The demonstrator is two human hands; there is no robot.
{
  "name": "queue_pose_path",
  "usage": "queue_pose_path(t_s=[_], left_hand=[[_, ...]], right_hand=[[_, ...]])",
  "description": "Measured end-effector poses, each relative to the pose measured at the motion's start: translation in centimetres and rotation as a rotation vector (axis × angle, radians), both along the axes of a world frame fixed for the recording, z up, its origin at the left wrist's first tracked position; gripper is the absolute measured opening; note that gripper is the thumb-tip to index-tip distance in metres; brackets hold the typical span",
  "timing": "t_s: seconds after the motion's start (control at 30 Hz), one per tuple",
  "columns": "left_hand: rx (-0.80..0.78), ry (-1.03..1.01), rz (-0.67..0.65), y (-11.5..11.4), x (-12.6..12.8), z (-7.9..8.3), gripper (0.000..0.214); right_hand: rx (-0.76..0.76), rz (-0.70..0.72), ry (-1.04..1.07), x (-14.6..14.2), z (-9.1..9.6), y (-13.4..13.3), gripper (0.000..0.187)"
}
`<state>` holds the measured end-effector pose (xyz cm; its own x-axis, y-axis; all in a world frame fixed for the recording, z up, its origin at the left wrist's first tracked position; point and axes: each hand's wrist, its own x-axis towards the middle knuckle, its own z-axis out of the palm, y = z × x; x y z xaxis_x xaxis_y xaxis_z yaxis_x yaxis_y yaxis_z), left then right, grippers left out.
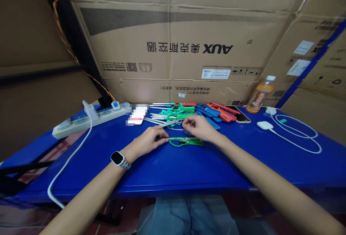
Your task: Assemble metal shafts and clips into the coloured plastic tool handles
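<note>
In front of me a long-necked green utility lighter (198, 141) lies flat on the blue table, its inner parts showing along the top side. My left hand (154, 138) is closed around the lighter's thin metal neck, thumb and fingers pressed together at the base of it. Just above the lighter's body, my right hand (198, 128) is pinched, and what is between its fingertips is too small to make out. Behind both hands is a pile of lighter parts, with green lighter shells (186, 109), metal tubes (159, 116), blue shells (208, 110) and red shells (224, 113).
A white power strip (100, 118) with a plugged-in cable runs along the left. A phone (139, 114) lies left of the pile, another phone (243, 117) right of it. An orange drink bottle (259, 96) and a white charger (265, 125) stand further right. Cardboard (173, 58) walls the back.
</note>
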<state>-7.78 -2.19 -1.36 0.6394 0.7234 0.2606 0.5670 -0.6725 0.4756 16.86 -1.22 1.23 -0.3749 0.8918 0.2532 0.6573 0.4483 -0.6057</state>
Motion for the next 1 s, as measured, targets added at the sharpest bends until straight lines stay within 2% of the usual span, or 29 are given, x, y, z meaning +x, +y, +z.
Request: queue_pose_path(t_s=[0.13,0.2,0.3,0.43,0.63,0.73,0.87,1.0], left_hand=[[-0.017,0.000,0.020,-0.2,0.0,0.0,0.018],[-0.009,-0.003,0.030,-0.3,-0.1,0.1,0.021],[0.021,-0.012,0.042,-0.6,-0.1,0.2,0.023],[0.057,-0.028,0.058,-0.6,-0.1,0.2,0.020],[0.096,-0.046,0.069,-0.5,-0.2,0.5,0.019],[0.149,-0.013,0.075,0.2,0.0,1.2,0.018],[0.206,0.101,0.069,2.0,1.4,2.4,0.014],[0.206,0.167,0.092,3.4,3.5,2.9,0.012]], right_hand=[[0.212,-0.151,-0.230,0.3,1.1,3.0,0.020],[0.274,-0.166,-0.375,0.2,1.2,4.5,0.029],[0.235,-0.117,-0.510,-0.2,0.8,6.3,0.037],[0.188,-0.117,-0.502,-0.4,-0.2,7.1,0.031],[0.266,-0.182,-0.308,0.2,-1.3,6.4,0.027],[0.328,-0.143,-0.242,0.5,-1.3,5.2,0.018],[0.349,-0.060,-0.312,0.5,-0.8,3.4,0.010],[0.265,-0.114,-0.438,0.5,-0.6,2.5,0.014]])
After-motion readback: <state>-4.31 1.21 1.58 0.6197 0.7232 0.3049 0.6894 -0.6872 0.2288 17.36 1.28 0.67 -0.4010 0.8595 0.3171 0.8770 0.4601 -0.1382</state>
